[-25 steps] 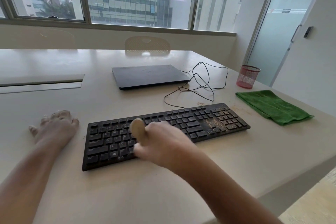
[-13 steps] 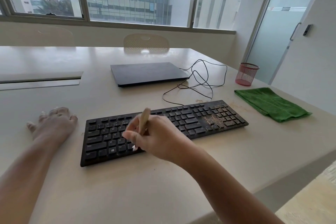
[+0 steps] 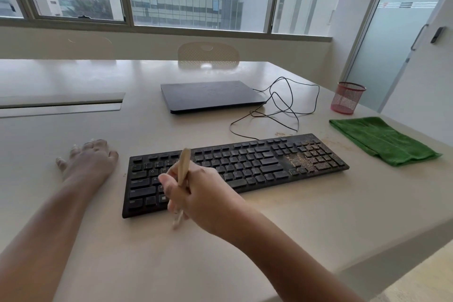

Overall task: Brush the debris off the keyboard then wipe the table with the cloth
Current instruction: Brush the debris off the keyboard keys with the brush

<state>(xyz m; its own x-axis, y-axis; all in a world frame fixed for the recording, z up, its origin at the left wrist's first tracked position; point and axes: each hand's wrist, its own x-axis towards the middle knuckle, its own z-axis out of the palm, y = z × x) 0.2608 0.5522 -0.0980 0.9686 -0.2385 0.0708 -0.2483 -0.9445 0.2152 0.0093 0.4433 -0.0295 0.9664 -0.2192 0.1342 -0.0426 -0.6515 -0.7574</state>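
A black keyboard point(image 3: 245, 167) lies across the beige table point(image 3: 294, 228). Brown debris point(image 3: 306, 158) covers its right keys and speckles the tabletop just beyond them. My right hand point(image 3: 203, 198) grips a wooden-handled brush point(image 3: 183, 167) over the keyboard's left half; the handle points up and the pale bristle end pokes out below my fist near the front edge. My left hand point(image 3: 88, 162) rests flat on the table just left of the keyboard. A folded green cloth point(image 3: 382, 140) lies to the keyboard's right.
A closed dark laptop point(image 3: 210, 95) sits behind the keyboard, with a loose black cable point(image 3: 282, 108) looping to its right. A red mesh cup point(image 3: 346, 100) stands near the far right edge. The table's right edge drops off close to the cloth. A chair back point(image 3: 208, 55) shows beyond.
My right hand turned the brush from lying low over the keys to handle-up, and drew back slightly toward the keyboard's front edge. My left hand stayed put.
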